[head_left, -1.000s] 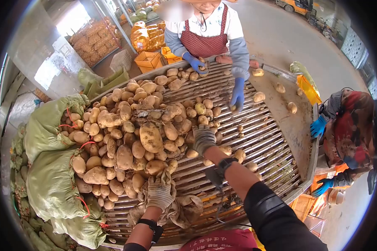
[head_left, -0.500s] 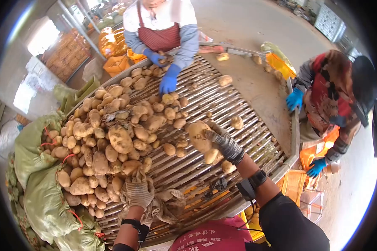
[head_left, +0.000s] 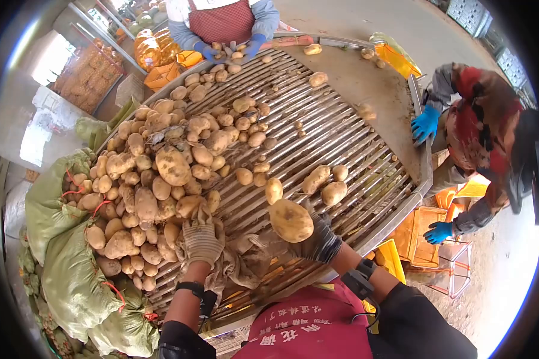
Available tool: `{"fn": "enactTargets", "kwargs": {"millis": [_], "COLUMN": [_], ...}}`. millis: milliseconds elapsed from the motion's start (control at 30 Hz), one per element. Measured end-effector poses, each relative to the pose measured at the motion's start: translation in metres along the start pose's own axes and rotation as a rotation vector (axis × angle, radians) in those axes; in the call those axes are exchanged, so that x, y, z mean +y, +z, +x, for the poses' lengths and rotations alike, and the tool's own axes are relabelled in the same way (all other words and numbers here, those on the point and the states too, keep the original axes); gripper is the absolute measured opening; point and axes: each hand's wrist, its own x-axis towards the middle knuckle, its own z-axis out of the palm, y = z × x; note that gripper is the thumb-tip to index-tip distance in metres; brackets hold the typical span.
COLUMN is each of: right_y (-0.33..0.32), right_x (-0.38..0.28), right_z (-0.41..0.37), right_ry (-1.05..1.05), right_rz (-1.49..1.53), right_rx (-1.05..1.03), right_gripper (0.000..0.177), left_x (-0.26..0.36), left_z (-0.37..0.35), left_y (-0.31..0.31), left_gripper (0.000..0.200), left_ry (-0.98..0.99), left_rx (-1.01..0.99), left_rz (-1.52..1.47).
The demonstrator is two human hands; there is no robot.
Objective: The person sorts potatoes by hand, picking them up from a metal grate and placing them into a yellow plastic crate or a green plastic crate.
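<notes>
Right hand in dark striped glove (head_left: 318,240): drawn back toward the wearer in the last half second; it looks partly closed around the right end of a large oval tan potato (head_left: 291,221), fingers mostly hidden behind it.
Large potato: over the near part of the slatted metal table (head_left: 365,157), well apart from the heap of earth-smeared brown potatoes (head_left: 173,166), so it seems singled out.
Left hand in pale striped knit glove (head_left: 202,240): stays at the heap's near edge; whether its bent fingers grip anything, I cannot tell.
Rumpled brown cloth (head_left: 245,263): bunched between the hands, the likeliest snag.
Loose potatoes (head_left: 334,193): four just beyond the large one.
Bulging green woven sacks (head_left: 75,281): along the heap's left side.
Bright-blue-gloved co-worker's hand (head_left: 425,124): at the table's right rim, above orange plastic crates (head_left: 425,236).
Darker-blue-gloved co-worker's hands (head_left: 253,45): across the table, now close together among small potatoes.
</notes>
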Motion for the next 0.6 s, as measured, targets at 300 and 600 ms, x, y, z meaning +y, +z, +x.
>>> {"fn": "enactTargets", "kwargs": {"millis": [300,600], "right_y": [-0.052,0.014], "right_x": [0.044,0.14], "right_z": [0.07,0.04], "right_ry": [-0.253,-0.377], "right_rz": [-0.921,-2.761], "right_rx": [0.283,0.277], "right_gripper": [0.047,0.067], "left_x": [0.0,-0.009], "left_z": [0.002,0.002], "left_y": [0.0,0.023], "left_gripper": [0.069,0.055], "left_ry": [-0.007,-0.023], "left_rx": [-0.019,0.05], "left_rz": [0.002,-0.479]}}
